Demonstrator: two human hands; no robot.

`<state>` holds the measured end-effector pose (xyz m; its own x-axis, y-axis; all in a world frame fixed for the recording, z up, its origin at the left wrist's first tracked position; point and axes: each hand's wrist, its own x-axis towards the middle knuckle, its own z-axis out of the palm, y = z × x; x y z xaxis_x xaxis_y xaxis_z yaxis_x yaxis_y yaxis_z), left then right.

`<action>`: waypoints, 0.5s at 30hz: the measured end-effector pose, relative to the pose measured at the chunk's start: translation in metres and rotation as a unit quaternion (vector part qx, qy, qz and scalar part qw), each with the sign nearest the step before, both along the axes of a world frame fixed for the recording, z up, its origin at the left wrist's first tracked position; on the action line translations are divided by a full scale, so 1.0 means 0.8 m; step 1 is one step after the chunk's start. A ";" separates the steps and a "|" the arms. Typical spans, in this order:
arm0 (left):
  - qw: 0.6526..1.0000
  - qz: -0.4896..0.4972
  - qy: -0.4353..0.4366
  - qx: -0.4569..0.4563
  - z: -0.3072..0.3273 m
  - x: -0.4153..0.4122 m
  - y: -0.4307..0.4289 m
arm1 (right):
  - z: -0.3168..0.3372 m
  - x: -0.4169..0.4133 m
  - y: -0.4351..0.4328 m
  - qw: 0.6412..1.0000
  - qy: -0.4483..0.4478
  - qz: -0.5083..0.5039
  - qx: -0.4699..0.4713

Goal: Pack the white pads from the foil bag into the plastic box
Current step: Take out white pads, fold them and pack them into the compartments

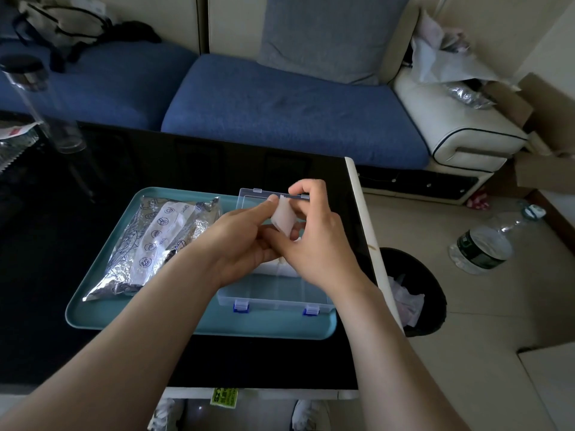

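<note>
White pad (283, 219) clamped in the 2-handed grip of left hand (245, 241) and right hand (314, 244); the open plastic box (273, 295) lies directly below, foil bag (149, 244) leftward.

I am holding both bare forearms out ahead, wrists angled inward; my left hand (239, 241) and my right hand (317, 244) are pinching one white pad (283, 218) together between curled fingers.
</note>
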<state>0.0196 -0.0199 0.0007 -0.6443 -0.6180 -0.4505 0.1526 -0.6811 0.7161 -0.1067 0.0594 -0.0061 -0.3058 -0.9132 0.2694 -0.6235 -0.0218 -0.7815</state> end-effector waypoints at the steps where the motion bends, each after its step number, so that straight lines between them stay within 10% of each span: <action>1: 1.000 -0.001 -0.002 -0.001 0.001 -0.001 0.001 | 0.000 0.000 0.000 1.000 0.006 -0.006 -0.004; 15: 1.000 -0.001 0.015 0.004 0.003 -0.001 0.008 | 0.001 -0.010 0.005 0.998 0.052 -0.010 -0.038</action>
<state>0.0189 -0.0133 0.0027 -0.6586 -0.6133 -0.4361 0.1732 -0.6874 0.7053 -0.1149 0.0638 -0.0054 -0.2914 -0.8823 0.3695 -0.7019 -0.0652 -0.7092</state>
